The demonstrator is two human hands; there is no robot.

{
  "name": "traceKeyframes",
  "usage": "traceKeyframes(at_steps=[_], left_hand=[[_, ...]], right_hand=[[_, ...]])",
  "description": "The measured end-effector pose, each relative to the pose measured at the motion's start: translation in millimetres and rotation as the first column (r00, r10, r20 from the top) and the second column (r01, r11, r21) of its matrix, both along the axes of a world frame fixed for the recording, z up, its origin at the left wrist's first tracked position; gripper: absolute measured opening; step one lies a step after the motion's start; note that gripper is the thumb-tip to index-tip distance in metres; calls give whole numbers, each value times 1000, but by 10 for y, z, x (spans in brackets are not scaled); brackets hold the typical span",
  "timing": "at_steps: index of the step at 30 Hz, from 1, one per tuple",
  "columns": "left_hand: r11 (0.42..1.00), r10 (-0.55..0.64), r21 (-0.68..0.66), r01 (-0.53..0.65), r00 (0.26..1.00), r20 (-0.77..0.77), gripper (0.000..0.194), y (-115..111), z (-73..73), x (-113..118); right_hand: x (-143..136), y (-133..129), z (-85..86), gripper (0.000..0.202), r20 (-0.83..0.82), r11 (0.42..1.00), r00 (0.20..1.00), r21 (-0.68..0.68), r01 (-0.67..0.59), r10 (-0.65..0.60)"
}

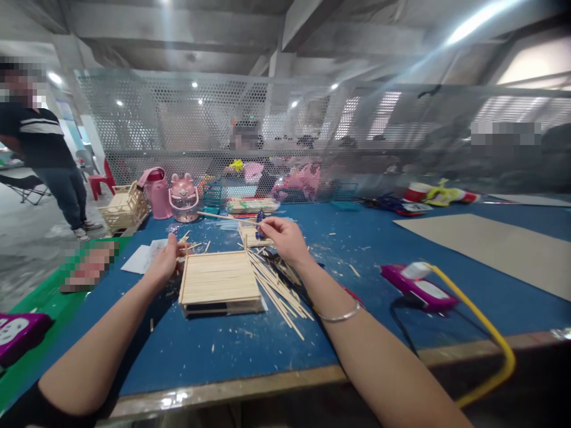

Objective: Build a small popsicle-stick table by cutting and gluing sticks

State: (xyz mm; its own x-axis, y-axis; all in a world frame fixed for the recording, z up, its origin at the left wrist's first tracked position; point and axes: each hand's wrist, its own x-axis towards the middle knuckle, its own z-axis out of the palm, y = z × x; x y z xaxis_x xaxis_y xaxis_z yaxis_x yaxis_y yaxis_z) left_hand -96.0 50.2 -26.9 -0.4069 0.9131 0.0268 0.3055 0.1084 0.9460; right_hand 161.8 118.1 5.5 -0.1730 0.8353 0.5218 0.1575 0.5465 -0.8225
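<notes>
Head view looked down on a blue table (pixel 366 249) strewn with wood scraps; the right hand (pixel 285 238) was raised above the far side of the work, its fingertips pinched on one long thin stick (pixel 223 216) that ran out level to the left, with a small dark blue object just beside the fingers, too small to identify; the left hand (pixel 166 261) rested at the left edge of a flat panel of glued sticks (pixel 219 278), fingers curled and touching or nearly touching its corner, though whether it gripped anything could not be told; the panel lay between the two hands, nearer the left; a loose pile of sticks (pixel 276 288) fanned out just right of the panel, beneath the right wrist; a purple device (pixel 419 288) with a yellow cable (pixel 486 327) lay well apart to the right.
</notes>
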Motion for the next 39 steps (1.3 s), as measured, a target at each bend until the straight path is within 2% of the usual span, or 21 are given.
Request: traceKeyframes(at_steps=[2, 5, 10, 18, 26, 35, 39], left_hand=[[991, 52, 125, -50, 998, -19, 60, -6, 34, -25], [943, 118, 307, -125, 992, 42, 58, -10, 61, -33], [908, 24, 415, -52, 997, 71, 59, -44, 87, 52], [883, 36, 463, -70, 996, 82, 55, -115, 174, 112], [919, 47, 381, -102, 987, 151, 56, -38, 114, 54], [894, 74, 424, -146, 981, 182, 53, -33, 143, -33], [899, 31, 427, -102, 985, 171, 53, -42, 126, -22]], right_hand=[[-41, -53, 2, 19, 104, 992, 992, 111, 56, -68], [-90, -109, -6, 19, 176, 975, 977, 206, 87, -125], [-111, -122, -18, 19, 186, 953, 966, 277, 125, -180], [-91, -111, -22, 19, 183, 931, 958, 333, 148, -218], [-84, -79, -55, 18, 180, 921, 957, 359, 152, -228], [-78, -70, -33, 17, 194, 910, 952, 389, 146, -236], [-82, -73, -28, 17, 202, 904, 951, 405, 137, -235]])
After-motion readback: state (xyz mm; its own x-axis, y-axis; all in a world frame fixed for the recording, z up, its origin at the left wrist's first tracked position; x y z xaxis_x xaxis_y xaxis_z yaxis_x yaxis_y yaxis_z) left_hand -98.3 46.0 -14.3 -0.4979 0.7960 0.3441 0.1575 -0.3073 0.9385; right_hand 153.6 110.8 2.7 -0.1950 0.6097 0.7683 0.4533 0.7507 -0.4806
